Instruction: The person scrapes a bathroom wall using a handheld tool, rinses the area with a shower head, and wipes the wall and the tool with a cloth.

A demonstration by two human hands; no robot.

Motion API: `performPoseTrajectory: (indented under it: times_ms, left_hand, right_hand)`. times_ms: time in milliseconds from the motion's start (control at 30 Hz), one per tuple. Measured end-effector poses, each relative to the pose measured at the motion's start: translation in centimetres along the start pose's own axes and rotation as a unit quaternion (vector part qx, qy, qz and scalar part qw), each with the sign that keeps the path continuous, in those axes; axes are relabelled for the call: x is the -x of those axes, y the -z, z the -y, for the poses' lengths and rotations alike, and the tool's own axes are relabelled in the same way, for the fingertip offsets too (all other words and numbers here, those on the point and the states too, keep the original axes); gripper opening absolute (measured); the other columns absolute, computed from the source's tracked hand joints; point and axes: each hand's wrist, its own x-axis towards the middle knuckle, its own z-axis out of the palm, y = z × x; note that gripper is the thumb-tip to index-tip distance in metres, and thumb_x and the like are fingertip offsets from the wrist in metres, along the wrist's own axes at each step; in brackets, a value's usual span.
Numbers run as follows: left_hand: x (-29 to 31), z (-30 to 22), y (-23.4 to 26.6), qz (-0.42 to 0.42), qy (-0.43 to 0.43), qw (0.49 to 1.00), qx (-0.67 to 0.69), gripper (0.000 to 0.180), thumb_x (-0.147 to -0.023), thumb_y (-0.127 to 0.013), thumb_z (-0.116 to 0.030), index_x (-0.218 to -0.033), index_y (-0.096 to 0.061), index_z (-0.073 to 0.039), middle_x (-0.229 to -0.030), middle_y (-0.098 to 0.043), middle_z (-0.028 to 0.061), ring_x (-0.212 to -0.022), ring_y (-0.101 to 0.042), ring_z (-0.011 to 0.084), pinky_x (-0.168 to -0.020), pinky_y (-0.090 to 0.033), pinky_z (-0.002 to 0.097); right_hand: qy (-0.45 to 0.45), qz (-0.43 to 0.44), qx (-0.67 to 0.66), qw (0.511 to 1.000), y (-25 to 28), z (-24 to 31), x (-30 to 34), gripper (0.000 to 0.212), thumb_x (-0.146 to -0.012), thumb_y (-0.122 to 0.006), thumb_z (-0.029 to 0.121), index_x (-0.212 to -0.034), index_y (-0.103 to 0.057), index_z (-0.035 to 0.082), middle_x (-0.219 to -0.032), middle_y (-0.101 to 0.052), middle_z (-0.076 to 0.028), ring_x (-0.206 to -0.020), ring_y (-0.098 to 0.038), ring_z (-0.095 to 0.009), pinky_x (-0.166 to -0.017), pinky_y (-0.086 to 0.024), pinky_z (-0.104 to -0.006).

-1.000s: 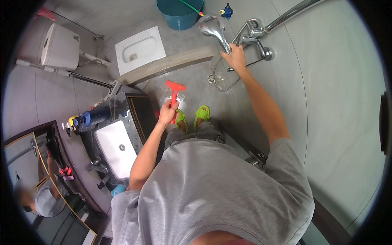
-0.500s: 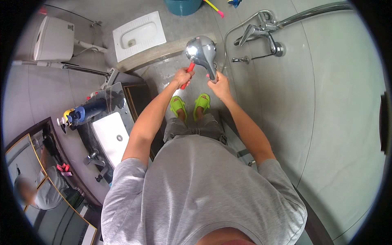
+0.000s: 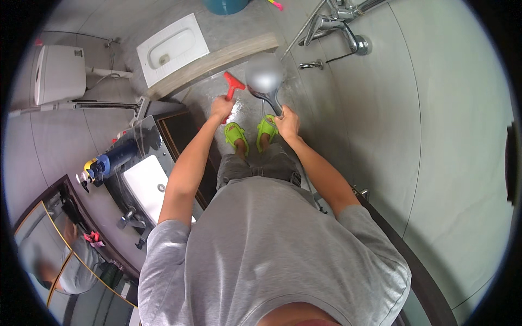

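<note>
My left hand (image 3: 221,107) is closed around the handle of a red T-shaped scraper (image 3: 233,82), its crosspiece pointing away from me. Whether the scraper carries a blade or a rubber lip is too small to tell. In my right hand (image 3: 287,121), the fingers wrap the grey handle of a big chrome shower head (image 3: 265,74). The shower head is just right of the scraper, with a narrow gap between them. Both are held in front of me above the wet grey floor (image 3: 211,93). A hose hangs below my right hand, partly hidden.
A low tiled step (image 3: 215,64) crosses ahead, with a white squat toilet (image 3: 173,49) and a blue-green tub (image 3: 225,4) beyond. Chrome taps (image 3: 333,30) jut from the right wall. At left stand a white washbasin (image 3: 145,182), bottles (image 3: 111,158) and a mirror (image 3: 68,244).
My hands have moved apart: the scraper has swung left, clear of the shower head, and its crosspiece now shows. The shower head has come down slightly. My view has shifted a little.
</note>
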Motion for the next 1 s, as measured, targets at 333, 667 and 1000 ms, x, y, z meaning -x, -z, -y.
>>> performPoseTrajectory:
  times_ms: [333,667,1000]
  left_hand:
    - [3.9,13.2,-0.7,0.057,0.106,0.975,0.189,0.024,-0.086,-0.064,-0.019,-0.097,-0.063,0.002,-0.067,-0.059,0.0067,-0.046,-0.054,0.0141,-0.041,-0.046,0.0306]
    - [8.6,14.4,-2.4,0.052,0.131,0.954,0.264,0.018,-0.089,-0.061,-0.015,-0.094,-0.059,0.001,-0.065,-0.055,0.0054,-0.046,-0.052,0.014,-0.039,-0.045,0.0293]
    - [8.6,11.6,-2.3,0.078,0.106,0.957,0.26,0.018,-0.09,-0.06,-0.017,-0.096,-0.058,0.0,-0.067,-0.054,0.0047,-0.048,-0.051,0.0126,-0.04,-0.045,0.028]
  right_hand:
    - [0.037,-0.072,0.034,0.996,1.9,2.1,-3.1,0.034,-0.073,-0.069,0.011,-0.106,-0.061,0.008,-0.103,-0.061,-0.015,-0.091,-0.061,-0.04,-0.074,-0.049,-0.0498]
    - [0.012,-0.101,-0.004,0.995,1.4,1.3,-2.6,0.025,-0.072,-0.07,0.01,-0.093,-0.058,0.005,-0.096,-0.062,-0.016,-0.088,-0.061,-0.041,-0.075,-0.049,-0.0491]
    - [-0.068,-0.039,0.03,0.996,0.0,-2.2,3.1,0.027,-0.073,-0.071,0.011,-0.095,-0.058,0.005,-0.1,-0.062,-0.016,-0.093,-0.061,-0.04,-0.078,-0.049,-0.0483]
